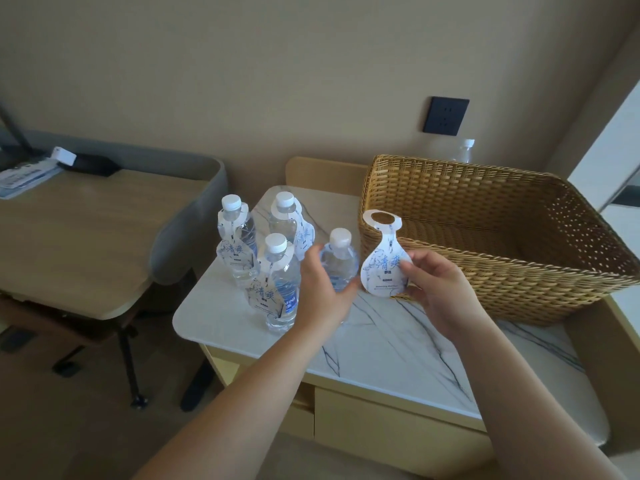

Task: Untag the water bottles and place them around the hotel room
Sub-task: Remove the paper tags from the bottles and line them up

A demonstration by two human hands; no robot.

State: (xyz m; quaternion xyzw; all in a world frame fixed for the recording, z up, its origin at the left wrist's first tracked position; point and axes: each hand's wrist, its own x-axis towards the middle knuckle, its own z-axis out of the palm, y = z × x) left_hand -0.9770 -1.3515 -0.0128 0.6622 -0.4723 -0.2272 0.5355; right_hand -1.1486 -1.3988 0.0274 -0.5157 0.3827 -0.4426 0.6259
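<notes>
Bottle count on the white marble-patterned counter (381,341): four clear plastic water bottles with white caps. Left hand (323,289) was wrapped around the untagged clear bottle (338,258), which stood upright on the counter directly ahead of the palm. Right hand (438,289) pinched the loose white paper neck tag with blue lettering (384,258) between thumb and fingertips, holding it upright in the air just right of that bottle and in front of the woven tan wicker basket (485,237). The tag was clear of the bottle's neck.

Three tagged clear bottles (277,282) stood clustered just left of the left hand, tags hanging from their necks. The nearest one was almost touching the back of the left hand. One further clear bottle (464,152) showed beyond the basket, past the right hand; whether it carried a tag could not be told.

Step judged: one bottle untagged, three left, placement not begun.

Risks noted:
- Lifting the held bottle could knock the nearest tagged bottle, since the back of the left hand sat so close; a fall might topple the cluster.
- The cluster stood near the counter's left edge, so a tipped bottle could roll off to the floor.
- The tag was held by a light pinch at one edge; it could slip or crease.
</notes>
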